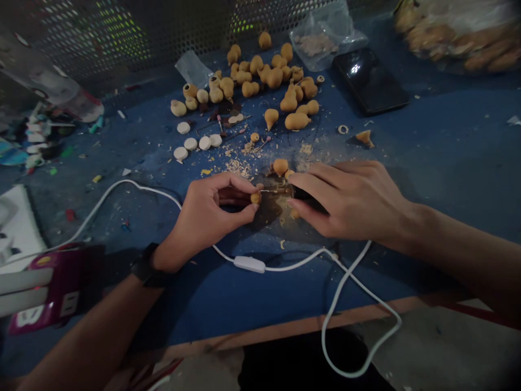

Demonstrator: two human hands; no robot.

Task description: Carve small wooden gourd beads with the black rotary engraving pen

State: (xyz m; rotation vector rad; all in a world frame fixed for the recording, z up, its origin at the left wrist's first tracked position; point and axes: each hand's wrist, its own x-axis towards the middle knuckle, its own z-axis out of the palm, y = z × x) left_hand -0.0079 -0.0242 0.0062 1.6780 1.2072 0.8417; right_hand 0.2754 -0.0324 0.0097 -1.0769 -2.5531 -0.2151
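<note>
Tan gourd-shaped bead [255, 198] pinched in my left hand [211, 209], thumb and fingers closed on it; right hand [345, 201] grasping small dark tool [304, 193]; thin metal bit [272, 190] runs from tool to bead, can't tell if the tip touches; another bead [280, 166] just above the bit; sawdust [238, 167] scattered on blue tabletop [427, 141]; pile of gourd shapes [272, 79] beyond, white discs [191, 144] beside it; white cable [134, 187] with inline switch [249, 264] loops past my wrists; black phone [370, 81] far right.
</note>
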